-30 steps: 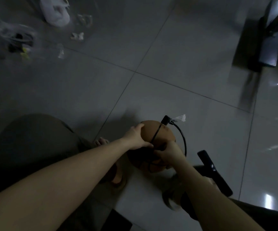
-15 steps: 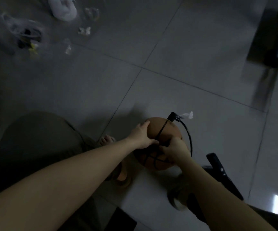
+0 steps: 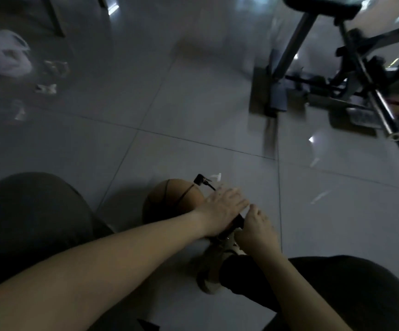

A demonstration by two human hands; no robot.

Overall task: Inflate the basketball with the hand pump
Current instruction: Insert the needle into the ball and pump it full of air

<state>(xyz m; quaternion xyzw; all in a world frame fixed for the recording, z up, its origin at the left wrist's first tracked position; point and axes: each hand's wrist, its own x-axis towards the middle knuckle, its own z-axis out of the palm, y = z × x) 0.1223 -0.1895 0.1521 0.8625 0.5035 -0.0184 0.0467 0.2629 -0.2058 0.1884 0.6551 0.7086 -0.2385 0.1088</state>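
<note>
Listed before you: basketball (image 3: 173, 199) on the tiled floor (image 3: 193, 120), black hose (image 3: 202, 183) at its top, hand pump (image 3: 238, 222) just right of it, your right hand (image 3: 257, 231) curled round the pump, your left hand (image 3: 222, 210) laid over it, grasp too blurred to tell.

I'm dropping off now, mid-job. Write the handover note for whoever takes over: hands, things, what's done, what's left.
Left hand: lies over the top of the hand pump, fingers look fairly straight, though blurred.
Right hand: fingers curled round the pump from the other side.
Basketball: on the floor just beyond the hands, with the hose connector at its far top edge.
Done: both hands are at the pump. The view does not show whether the needle is in the valve.
Left: check the needle, then pump until the ball feels firm.
</note>
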